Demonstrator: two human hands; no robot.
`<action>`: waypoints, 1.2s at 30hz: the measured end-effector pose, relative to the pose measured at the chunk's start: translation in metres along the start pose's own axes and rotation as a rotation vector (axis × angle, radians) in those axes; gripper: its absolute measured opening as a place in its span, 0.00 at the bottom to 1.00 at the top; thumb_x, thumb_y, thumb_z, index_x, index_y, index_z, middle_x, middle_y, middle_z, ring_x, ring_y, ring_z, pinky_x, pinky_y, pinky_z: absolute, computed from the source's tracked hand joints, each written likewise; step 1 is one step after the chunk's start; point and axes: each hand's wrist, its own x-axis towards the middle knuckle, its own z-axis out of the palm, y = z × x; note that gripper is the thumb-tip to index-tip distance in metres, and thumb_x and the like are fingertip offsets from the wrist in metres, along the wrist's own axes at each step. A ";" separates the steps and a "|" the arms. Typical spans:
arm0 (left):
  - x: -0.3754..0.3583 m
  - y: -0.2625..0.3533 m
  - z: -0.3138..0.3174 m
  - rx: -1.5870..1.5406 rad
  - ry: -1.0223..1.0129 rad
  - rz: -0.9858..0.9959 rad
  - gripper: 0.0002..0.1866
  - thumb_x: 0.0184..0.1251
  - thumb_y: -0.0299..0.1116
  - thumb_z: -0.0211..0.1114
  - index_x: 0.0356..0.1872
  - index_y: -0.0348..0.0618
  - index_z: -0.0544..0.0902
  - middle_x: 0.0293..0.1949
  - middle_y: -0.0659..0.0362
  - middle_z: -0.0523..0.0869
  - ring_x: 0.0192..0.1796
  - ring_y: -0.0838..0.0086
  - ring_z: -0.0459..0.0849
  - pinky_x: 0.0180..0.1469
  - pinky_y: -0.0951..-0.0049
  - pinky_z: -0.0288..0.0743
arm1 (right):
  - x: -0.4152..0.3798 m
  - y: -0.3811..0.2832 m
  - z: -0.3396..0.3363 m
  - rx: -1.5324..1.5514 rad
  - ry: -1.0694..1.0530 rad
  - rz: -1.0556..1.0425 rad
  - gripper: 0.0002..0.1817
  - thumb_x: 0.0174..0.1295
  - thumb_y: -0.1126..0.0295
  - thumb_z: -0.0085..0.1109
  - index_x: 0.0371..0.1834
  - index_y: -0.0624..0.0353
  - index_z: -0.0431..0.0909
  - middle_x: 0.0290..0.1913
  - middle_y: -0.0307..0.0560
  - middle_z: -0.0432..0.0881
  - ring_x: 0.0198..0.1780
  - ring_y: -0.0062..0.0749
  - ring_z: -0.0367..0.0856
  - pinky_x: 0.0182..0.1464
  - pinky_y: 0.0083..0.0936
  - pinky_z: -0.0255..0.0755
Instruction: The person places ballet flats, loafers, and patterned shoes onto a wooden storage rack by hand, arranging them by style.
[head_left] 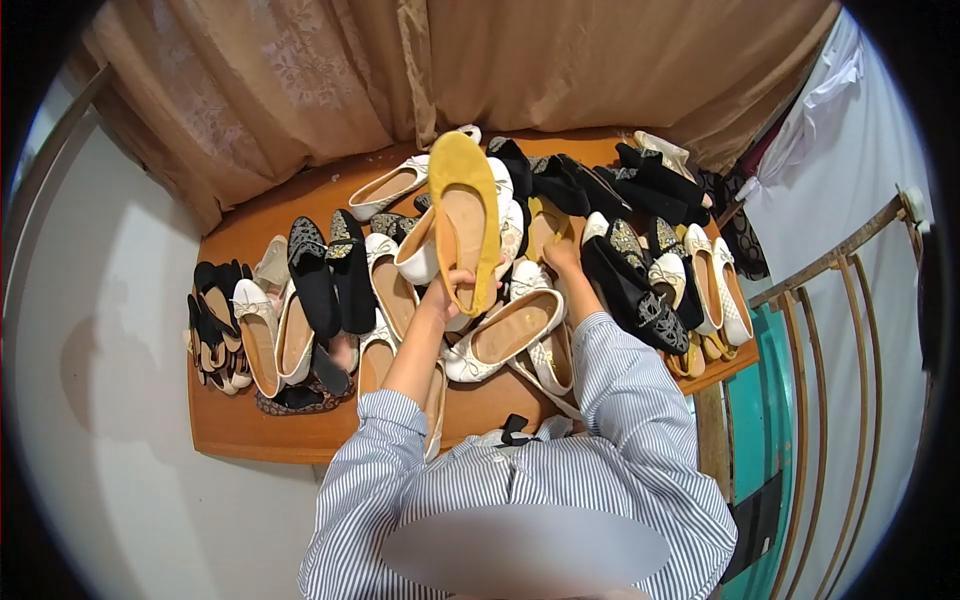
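Observation:
My left hand (452, 292) grips a yellow flat shoe (487, 225) near its heel. This shoe is raised above the pile, toe pointing away from me, its beige insole facing me. Further right, my right hand (562, 256) is closed on the edge of a second yellow flat shoe (541, 222), which lies among the other shoes and is partly hidden. Below my hands, a white flat shoe (505, 335) with a bow lies tilted. Another white flat (417, 250) is partly covered by the raised yellow one.
Many shoes crowd the wooden table (270, 430). Black embellished loafers (345, 270) stand at left, and more black shoes (640, 290) lie at right. Brown curtains (300, 90) hang behind. A wooden rack (840, 300) and white cloth (840, 150) are on the right.

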 end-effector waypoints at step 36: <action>-0.010 -0.001 0.022 -0.029 0.193 0.100 0.31 0.56 0.28 0.53 0.65 0.39 0.59 0.54 0.51 0.74 0.52 0.65 0.78 0.53 0.69 0.74 | -0.044 -0.041 -0.038 0.851 0.387 -0.372 0.17 0.64 0.76 0.45 0.56 0.64 0.63 0.50 0.51 0.75 0.51 0.33 0.74 0.53 0.26 0.66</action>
